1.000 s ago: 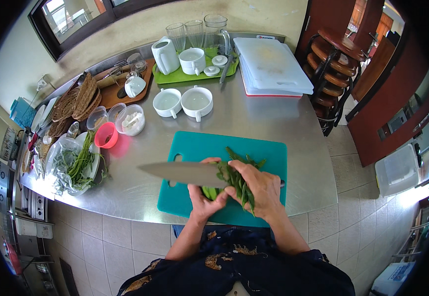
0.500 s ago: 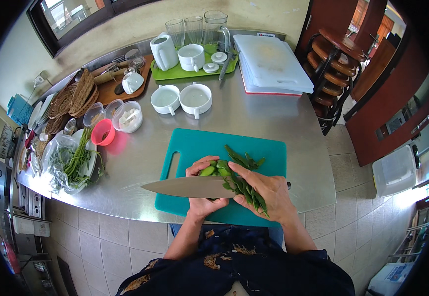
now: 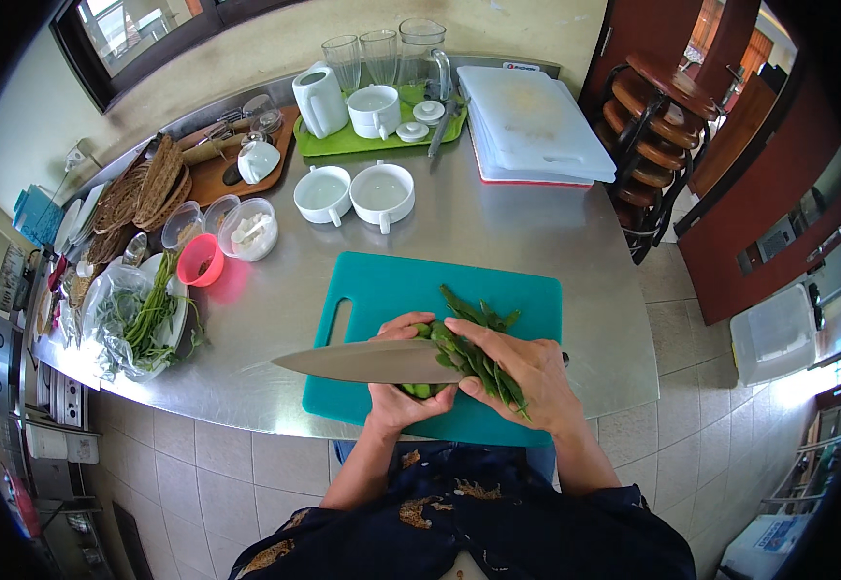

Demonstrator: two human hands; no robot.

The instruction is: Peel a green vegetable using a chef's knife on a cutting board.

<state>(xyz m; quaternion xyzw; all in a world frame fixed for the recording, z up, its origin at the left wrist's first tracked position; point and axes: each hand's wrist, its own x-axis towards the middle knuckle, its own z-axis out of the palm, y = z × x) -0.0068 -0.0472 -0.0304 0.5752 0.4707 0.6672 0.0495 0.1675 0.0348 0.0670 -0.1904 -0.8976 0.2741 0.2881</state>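
The scene is seen through the left one of two wide fisheye cameras worn side by side on a person's head. The lens is aimed steeply down and somewhat forward, so the board is looked at from above, just below the middle of the view. The left hand and right hand are taken in at close range, above the board. The wearer's shirt is caught on the near side of the board; beyond it, the table is covered back to the wall. Well right of the board, a door is included, bent by the lens.
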